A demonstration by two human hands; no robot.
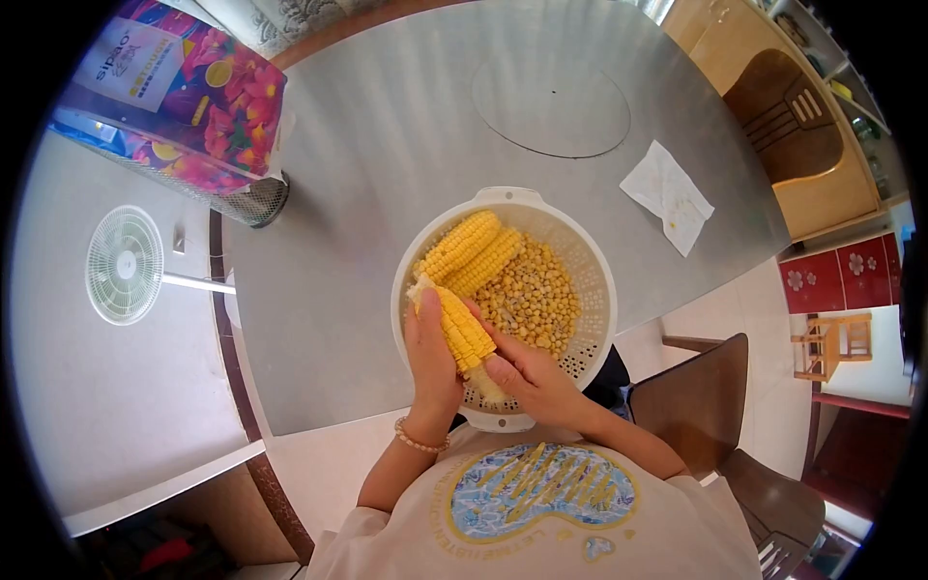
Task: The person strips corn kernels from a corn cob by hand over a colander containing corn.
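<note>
A corn cob (461,327), stripped of kernels at its lower end, lies tilted between my two hands over a white colander (601,333). My left hand (432,362) is wrapped along the cob's left side, a beaded bracelet on its wrist. From the right, my right hand (534,385) grips the cob, its thumb pressed at the border between kernels and bare core. Inside the colander, two more cobs, one of them a whole corn cob (459,244), rest at the upper left. Loose corn kernels (532,295) fill the colander's right side.
The colander overlaps the near edge of a grey table (367,145). A crumpled tissue (669,198) lies on the table to the right. At the far left stands a wire basket (259,201) holding a colourful package (184,97). A brown chair (691,401) is close on my right.
</note>
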